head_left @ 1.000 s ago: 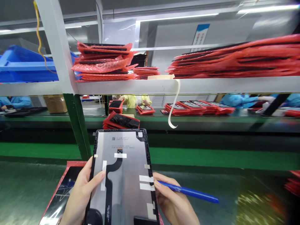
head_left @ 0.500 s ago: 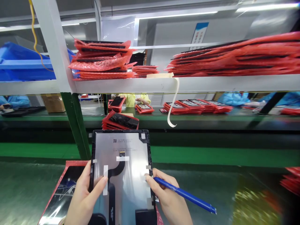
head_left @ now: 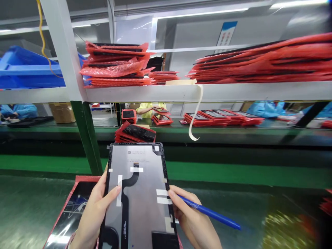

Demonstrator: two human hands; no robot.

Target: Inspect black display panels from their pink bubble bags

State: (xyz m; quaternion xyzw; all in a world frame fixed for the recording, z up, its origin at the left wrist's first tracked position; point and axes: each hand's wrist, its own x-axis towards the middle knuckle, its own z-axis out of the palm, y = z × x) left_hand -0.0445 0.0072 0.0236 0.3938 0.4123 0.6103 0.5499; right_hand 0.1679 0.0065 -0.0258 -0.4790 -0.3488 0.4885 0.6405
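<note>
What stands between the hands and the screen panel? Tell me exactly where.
Nothing visible: the left hand grips the screen panel by its left edge, and the right hand touches its right edge. The blue pen juts outward.

An electronics factory floor is seen here: a screen panel (head_left: 147,186) is held with its ribbon cable (head_left: 125,207) bared, red-wrapped stacks (head_left: 264,65) are piled along a white shelf (head_left: 135,93), a blue bin (head_left: 28,71) is perched at left, and the long bench (head_left: 103,122) opposite is staffed by people in blue (head_left: 267,109) and a person in yellow (head_left: 144,108), all lit by strip lights (head_left: 299,4).
</note>
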